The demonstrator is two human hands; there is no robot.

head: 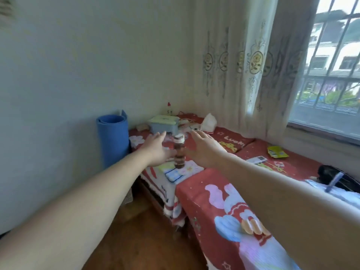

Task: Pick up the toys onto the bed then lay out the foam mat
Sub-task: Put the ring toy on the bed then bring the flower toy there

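Note:
A tall brown and white stacked toy (179, 152) stands upright on the bed (196, 184), which has a red cartoon-print cover. My left hand (155, 150) is just left of the toy with fingers spread, its thumb close to the toy's side. My right hand (204, 148) is just right of it, also spread and apart from it. Neither hand holds anything. A rolled blue foam mat (113, 140) stands on end against the wall, left of the bed's far corner.
At the bed's far end sit a grey-blue box with a green lid (164, 123), a white tissue pack (208, 122) and a small bottle (169, 109). A yellow packet (277, 152) and a remote (257, 159) lie at right. Wooden floor (136, 230) lies below; curtain and barred window at right.

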